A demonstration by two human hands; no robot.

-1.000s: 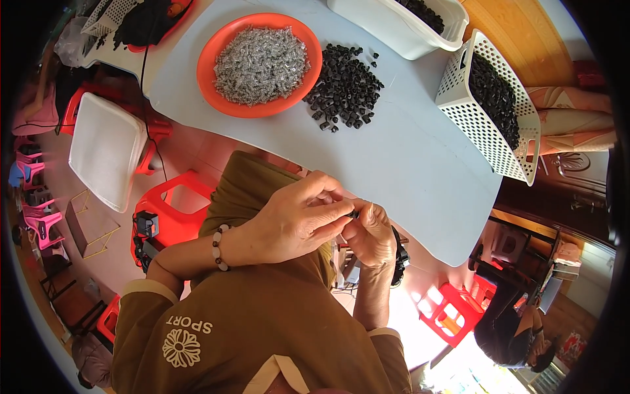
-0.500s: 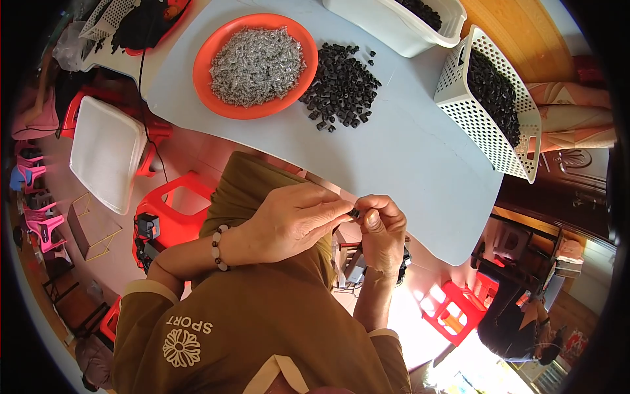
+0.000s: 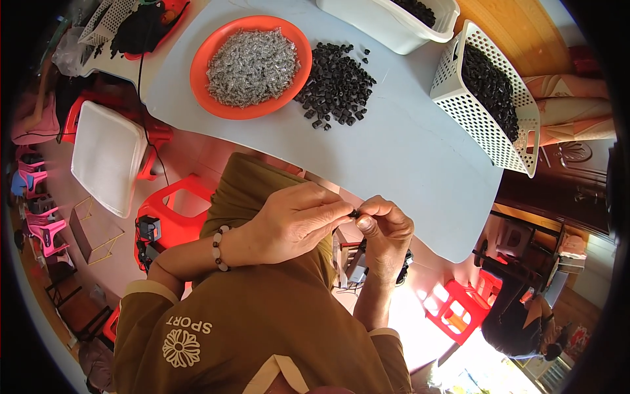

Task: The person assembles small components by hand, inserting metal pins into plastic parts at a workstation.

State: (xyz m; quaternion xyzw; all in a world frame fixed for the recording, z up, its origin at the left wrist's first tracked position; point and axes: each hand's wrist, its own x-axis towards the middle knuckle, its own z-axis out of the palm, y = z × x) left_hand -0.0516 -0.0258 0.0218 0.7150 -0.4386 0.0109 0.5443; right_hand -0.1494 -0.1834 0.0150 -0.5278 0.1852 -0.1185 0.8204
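My left hand (image 3: 295,220), a beaded bracelet at its wrist, is closed with thumb and fingertips pinching a small black plastic part (image 3: 355,214). From the other side my right hand (image 3: 387,230) grips the same part between thumb and bent forefinger. Both hands meet over my lap, just off the table's near edge. The fingers cover most of the part, so its exact shape is hidden. Beyond the hands, a loose pile of similar small black parts (image 3: 338,88) lies on the table. Left of it, a red-orange dish (image 3: 200,79) holds a heap of small clear, shiny pieces (image 3: 252,69).
The pale blue table (image 3: 420,144) carries a white perforated basket (image 3: 453,108) of black pieces at right. A white tub (image 3: 380,29) with more black pieces stands at the back. A red stool (image 3: 174,230) is at my left. Another person's bare limbs (image 3: 571,111) show beyond the basket.
My right hand has turned slightly, its thumb shifting toward the left hand, and more of the black part shows between the fingertips. The whole view has shifted a little.
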